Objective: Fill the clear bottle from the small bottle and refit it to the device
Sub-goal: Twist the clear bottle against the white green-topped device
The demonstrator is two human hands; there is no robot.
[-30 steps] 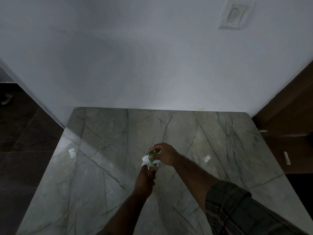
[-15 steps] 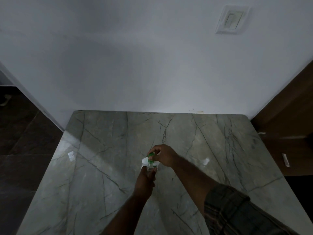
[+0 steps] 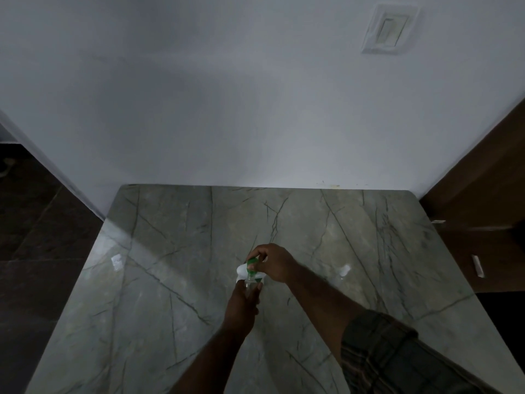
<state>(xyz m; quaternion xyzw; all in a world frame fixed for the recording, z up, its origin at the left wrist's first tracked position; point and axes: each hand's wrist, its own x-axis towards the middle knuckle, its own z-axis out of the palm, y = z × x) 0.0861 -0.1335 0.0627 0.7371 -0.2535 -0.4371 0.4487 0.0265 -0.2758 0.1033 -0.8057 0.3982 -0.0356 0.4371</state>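
Centrally over marble bench (image 3: 176, 280): left hand (image 3: 241, 305) gripping clear bottle (image 3: 251, 284) from below; right hand (image 3: 274, 263) pinching white-green device (image 3: 246, 269) atop it. Small white object (image 3: 344, 271) lying right, apart.

Surface: grey-green veined marble tabletop (image 3: 176, 280), butted against the wall.
Wall (image 3: 227, 109): plain white, behind the tabletop.
Switch plate (image 3: 390, 29): white, high on the wall, right.
Floor (image 3: 37, 251): dark tiles, left of the tabletop.
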